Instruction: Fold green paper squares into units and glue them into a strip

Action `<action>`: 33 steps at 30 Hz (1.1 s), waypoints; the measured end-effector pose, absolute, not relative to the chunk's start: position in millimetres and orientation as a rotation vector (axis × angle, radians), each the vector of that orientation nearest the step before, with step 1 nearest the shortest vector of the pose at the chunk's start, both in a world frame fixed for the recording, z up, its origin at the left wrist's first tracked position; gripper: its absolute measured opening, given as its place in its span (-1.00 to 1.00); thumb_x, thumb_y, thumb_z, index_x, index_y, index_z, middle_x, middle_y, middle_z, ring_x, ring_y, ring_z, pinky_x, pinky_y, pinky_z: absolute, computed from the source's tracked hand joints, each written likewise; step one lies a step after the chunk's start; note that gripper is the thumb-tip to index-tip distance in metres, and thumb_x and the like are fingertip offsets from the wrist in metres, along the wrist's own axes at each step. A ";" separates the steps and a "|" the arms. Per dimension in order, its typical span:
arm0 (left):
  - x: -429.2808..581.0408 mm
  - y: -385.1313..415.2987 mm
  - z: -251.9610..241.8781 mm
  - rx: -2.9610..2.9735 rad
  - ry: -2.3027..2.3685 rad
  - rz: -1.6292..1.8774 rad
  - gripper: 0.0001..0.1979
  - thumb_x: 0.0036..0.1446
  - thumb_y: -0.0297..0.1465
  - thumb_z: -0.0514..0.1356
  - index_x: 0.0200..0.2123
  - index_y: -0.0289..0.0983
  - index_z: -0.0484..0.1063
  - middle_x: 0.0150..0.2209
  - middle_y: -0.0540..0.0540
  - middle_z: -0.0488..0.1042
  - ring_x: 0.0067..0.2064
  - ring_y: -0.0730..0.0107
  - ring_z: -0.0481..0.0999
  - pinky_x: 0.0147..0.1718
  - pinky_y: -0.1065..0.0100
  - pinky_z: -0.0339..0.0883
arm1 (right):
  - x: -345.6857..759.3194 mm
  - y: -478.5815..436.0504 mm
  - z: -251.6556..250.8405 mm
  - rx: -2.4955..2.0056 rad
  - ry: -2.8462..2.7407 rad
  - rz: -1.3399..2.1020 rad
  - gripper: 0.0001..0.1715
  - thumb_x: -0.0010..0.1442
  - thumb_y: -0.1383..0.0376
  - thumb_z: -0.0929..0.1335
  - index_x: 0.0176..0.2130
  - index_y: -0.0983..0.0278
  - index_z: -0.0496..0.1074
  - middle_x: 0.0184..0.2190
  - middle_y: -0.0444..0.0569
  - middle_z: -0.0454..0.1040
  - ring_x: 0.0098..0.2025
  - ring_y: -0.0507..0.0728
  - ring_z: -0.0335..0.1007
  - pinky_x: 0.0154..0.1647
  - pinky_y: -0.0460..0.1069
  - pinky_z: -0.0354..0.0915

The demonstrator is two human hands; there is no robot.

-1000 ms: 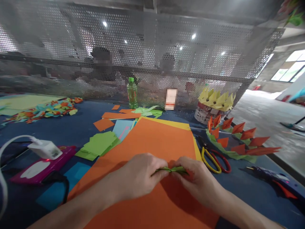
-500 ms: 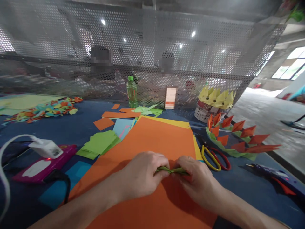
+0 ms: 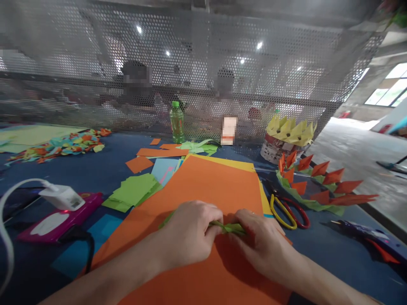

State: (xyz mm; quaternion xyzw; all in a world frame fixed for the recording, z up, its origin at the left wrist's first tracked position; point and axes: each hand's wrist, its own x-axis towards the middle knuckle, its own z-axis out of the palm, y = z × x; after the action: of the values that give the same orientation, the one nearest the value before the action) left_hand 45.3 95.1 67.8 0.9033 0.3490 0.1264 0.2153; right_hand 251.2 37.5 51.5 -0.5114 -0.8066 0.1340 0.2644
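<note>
A folded strip of green paper [image 3: 233,228] spans the gap between my two hands. My left hand [image 3: 192,231] pinches it with thumb and curled fingers. My right hand [image 3: 262,237] grips the strip's other side between thumb and fingers. More green paper peeks out behind my left wrist; whether it belongs to the same strip is hidden. Beneath both hands lies a large orange paper sheet [image 3: 216,182]. Yellow-and-red-handled scissors [image 3: 291,212] rest just beyond my right hand. A stack of green paper squares [image 3: 132,192] lies beyond my left forearm.
On the right are a green paper band with orange points [image 3: 321,195], a yellow paper crown [image 3: 291,131] and a glue gun [image 3: 369,235]. A purple power strip [image 3: 60,218] with a white charger [image 3: 62,197] sits left. A green bottle [image 3: 177,123] stands before the mesh panel.
My hands have shifted slightly along the green strip, and its middle looks more twisted or opened. Green paper now shows behind my left wrist. The view has moved slightly.
</note>
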 end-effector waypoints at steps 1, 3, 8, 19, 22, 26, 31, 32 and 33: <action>45.9 95.3 68.0 2.501 0.966 0.347 -0.82 0.17 -0.47 0.16 -0.48 -0.22 0.28 -0.50 0.01 0.38 -0.43 0.37 0.35 -0.45 0.30 -0.03 | 251.5 37.7 50.4 -1.389 -2.179 0.354 -0.87 0.22 0.40 0.37 -0.37 0.23 0.36 -0.47 -0.18 0.47 -0.44 0.01 0.42 -0.51 -0.11 0.06; 47.4 95.8 69.0 2.492 0.967 0.339 -0.83 0.18 -0.47 0.15 -0.47 -0.22 0.30 -0.49 0.02 0.39 -0.42 0.37 0.37 -0.45 0.31 -0.03 | 252.4 38.5 47.3 -1.401 -2.177 0.338 -0.82 0.19 0.44 0.36 -0.42 0.23 0.31 -0.49 -0.18 0.43 -0.47 0.01 0.38 -0.51 -0.10 0.03; 49.9 95.7 75.1 2.452 0.973 0.324 -0.89 0.20 -0.43 0.19 -0.41 -0.21 0.40 -0.43 0.03 0.46 -0.37 0.38 0.42 -0.44 0.34 0.00 | 255.3 40.5 42.1 -1.414 -2.165 0.316 -0.78 0.18 0.48 0.32 -0.44 0.23 0.24 -0.50 -0.16 0.40 -0.47 0.02 0.32 -0.49 -0.10 0.03; 48.5 95.0 70.6 2.461 0.938 0.375 -0.85 0.19 -0.43 0.22 -0.45 -0.20 0.38 -0.47 0.08 0.42 -0.40 0.45 0.37 -0.43 0.35 0.04 | 252.4 38.4 48.7 -1.362 -2.186 0.321 -0.76 0.14 0.50 0.33 -0.45 0.23 0.25 -0.51 -0.15 0.36 -0.44 0.04 0.31 -0.49 -0.09 0.00; 47.8 91.1 69.5 2.496 0.956 0.400 -0.84 0.14 -0.46 0.21 -0.48 -0.22 0.33 -0.50 0.07 0.39 -0.43 0.44 0.34 -0.44 0.33 0.02 | 251.8 35.1 50.4 -1.336 -2.199 0.336 -0.80 0.17 0.49 0.33 -0.42 0.24 0.29 -0.48 -0.14 0.39 -0.42 0.05 0.34 -0.45 -0.08 0.04; 48.0 88.1 67.8 2.551 0.976 0.429 -0.82 0.13 -0.49 0.21 -0.50 -0.22 0.31 -0.52 0.07 0.39 -0.45 0.42 0.30 -0.44 0.31 0.00 | 253.3 35.6 50.0 -1.315 -2.198 0.355 -0.81 0.19 0.50 0.29 -0.39 0.24 0.33 -0.45 -0.10 0.42 -0.39 0.08 0.35 -0.41 -0.06 0.08; 49.8 93.1 63.0 2.622 1.002 0.468 -0.81 0.25 -0.45 0.20 -0.45 -0.24 0.37 -0.46 0.00 0.46 -0.38 0.33 0.39 -0.36 0.27 0.04 | 254.9 41.4 47.5 -1.313 -2.162 0.390 -0.85 0.23 0.44 0.32 -0.37 0.23 0.32 -0.43 -0.10 0.41 -0.39 0.08 0.33 -0.40 -0.06 0.12; 50.3 93.8 61.7 2.635 0.997 0.469 -0.80 0.25 -0.45 0.20 -0.46 -0.25 0.37 -0.45 -0.01 0.46 -0.37 0.31 0.40 -0.36 0.26 0.05 | 255.0 41.6 47.2 -1.312 -2.160 0.404 -0.87 0.23 0.44 0.32 -0.34 0.23 0.34 -0.42 -0.10 0.42 -0.37 0.08 0.34 -0.39 -0.06 0.13; 50.9 94.1 60.4 2.645 0.988 0.471 -0.80 0.25 -0.47 0.20 -0.46 -0.25 0.38 -0.45 -0.02 0.46 -0.37 0.30 0.41 -0.35 0.25 0.05 | 255.2 41.4 47.0 -1.311 -2.157 0.421 -0.88 0.23 0.44 0.32 -0.32 0.23 0.36 -0.40 -0.10 0.44 -0.36 0.08 0.35 -0.37 -0.06 0.15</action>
State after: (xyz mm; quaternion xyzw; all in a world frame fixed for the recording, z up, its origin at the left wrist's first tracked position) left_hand 50.9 94.1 60.4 0.9150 0.3419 0.1630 0.1391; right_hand 255.2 41.4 47.0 -0.4908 -0.8074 0.1577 0.2870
